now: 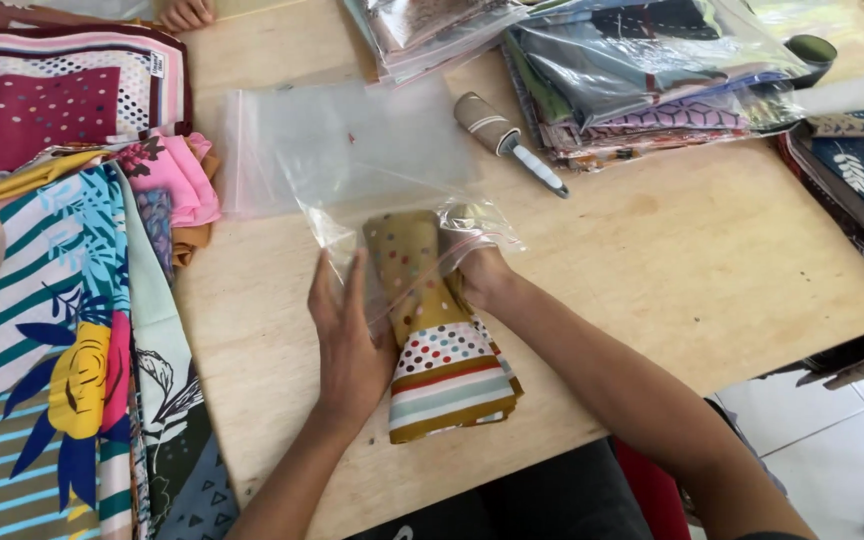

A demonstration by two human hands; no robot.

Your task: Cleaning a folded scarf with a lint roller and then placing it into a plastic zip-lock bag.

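Note:
A folded scarf [439, 345], mustard with coloured dots and striped bands, lies on the wooden table [712, 270] with its far end inside the mouth of a clear plastic bag [347, 145]. My left hand [347, 340] lies flat along the scarf's left side and pinches the bag's open edge. My right hand [477, 262] sits on the right side, fingers inside the bag's mouth, gripping the plastic and the scarf's end.
A lint roller [507, 142] lies beyond the bag. Stacks of bagged scarves [642, 70] fill the far right. Loose folded scarves [62, 290] cover the left side. Another person's fingers [184, 14] show at the top left edge.

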